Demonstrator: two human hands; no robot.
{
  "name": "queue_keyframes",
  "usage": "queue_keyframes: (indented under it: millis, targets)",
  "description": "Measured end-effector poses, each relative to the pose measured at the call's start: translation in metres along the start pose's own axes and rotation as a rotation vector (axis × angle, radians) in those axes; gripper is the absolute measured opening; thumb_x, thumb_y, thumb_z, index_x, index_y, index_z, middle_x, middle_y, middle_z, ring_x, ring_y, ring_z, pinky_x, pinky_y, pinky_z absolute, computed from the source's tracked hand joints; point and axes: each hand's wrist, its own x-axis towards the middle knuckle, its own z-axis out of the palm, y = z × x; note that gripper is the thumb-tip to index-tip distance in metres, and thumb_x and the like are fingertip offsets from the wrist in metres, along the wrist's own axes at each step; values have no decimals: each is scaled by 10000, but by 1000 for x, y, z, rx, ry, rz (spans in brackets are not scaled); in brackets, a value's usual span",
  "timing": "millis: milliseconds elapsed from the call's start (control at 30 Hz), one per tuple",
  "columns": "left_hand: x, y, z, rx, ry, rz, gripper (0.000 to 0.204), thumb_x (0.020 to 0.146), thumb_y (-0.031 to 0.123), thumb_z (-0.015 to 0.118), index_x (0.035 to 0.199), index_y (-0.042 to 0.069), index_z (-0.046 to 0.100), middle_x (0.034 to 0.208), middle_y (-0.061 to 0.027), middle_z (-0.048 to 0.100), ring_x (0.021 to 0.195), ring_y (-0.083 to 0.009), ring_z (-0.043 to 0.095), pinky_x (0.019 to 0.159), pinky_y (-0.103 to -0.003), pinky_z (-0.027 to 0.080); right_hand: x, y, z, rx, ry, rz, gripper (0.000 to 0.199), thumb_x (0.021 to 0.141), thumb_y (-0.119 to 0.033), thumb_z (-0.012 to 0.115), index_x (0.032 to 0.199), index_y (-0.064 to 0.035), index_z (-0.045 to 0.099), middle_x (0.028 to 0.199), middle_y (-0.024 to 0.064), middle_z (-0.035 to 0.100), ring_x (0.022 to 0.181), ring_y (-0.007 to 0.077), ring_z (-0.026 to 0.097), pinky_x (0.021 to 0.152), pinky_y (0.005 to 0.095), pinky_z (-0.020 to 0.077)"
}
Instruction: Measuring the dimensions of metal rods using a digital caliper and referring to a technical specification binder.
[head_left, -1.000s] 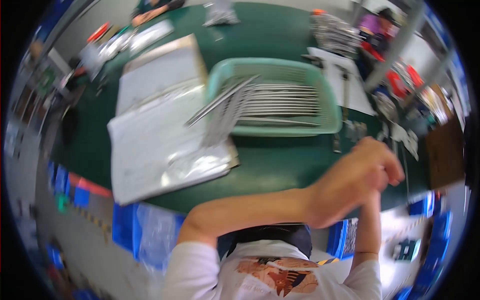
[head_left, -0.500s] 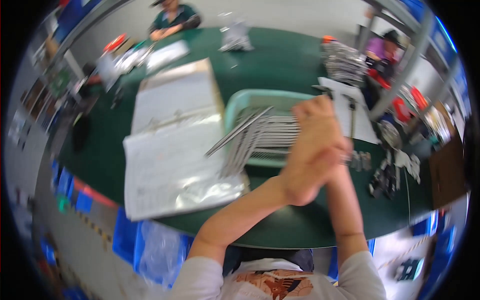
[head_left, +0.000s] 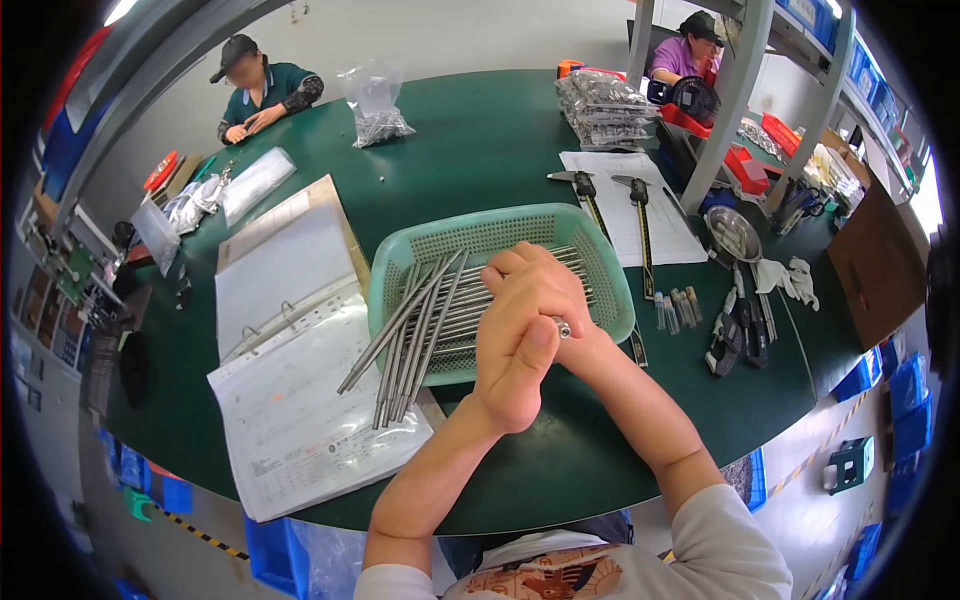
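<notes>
Both hands have come up from the table edge and now sit together over the green plastic basket (head_left: 600, 262). A small shiny metal pin (head_left: 562, 327) pokes out between them. The left hand (head_left: 520, 345) is curled shut around it; the right hand (head_left: 535, 275) wraps behind. This looks like fitting or checking one piece. Long grey metal rods (head_left: 415, 325) lie just left, for picking next.

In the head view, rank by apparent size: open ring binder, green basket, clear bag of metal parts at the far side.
1. open ring binder, largest.
2. green basket.
3. clear bag of metal parts, smallest, though it lies farther from the camera.
</notes>
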Motion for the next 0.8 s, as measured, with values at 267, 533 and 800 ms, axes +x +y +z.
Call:
queue_keyframes:
  millis: [267, 533, 800]
  targets:
    - [-2, -2, 5, 83, 56, -40, 342, 883, 275, 334, 744, 10, 499, 701, -59, 460, 626, -132, 382, 592, -241, 310, -11, 24, 28, 230, -60, -87, 150, 588, -174, 576, 695, -92, 511, 692, 57, 483, 686, 258, 486, 545, 343, 422]
    - [-3, 2, 7, 151, 82, -62, 342, 892, 271, 340, 793, -3, 519, 741, -58, 480, 627, -88, 358, 581, -208, 293, -17, -1, 9, 433, -66, -53, 174, 676, -216, 558, 780, -87, 505, 790, 65, 519, 763, 256, 511, 639, 326, 429]
    - [-3, 2, 3, 155, 93, -112, 345, 892, 269, 344, 814, -12, 529, 727, -66, 476, 629, -90, 368, 595, -205, 303, -16, -7, 4, 492, -208, 93, 170, 701, -242, 550, 785, -98, 515, 753, 39, 532, 696, 218, 530, 595, 304, 433]
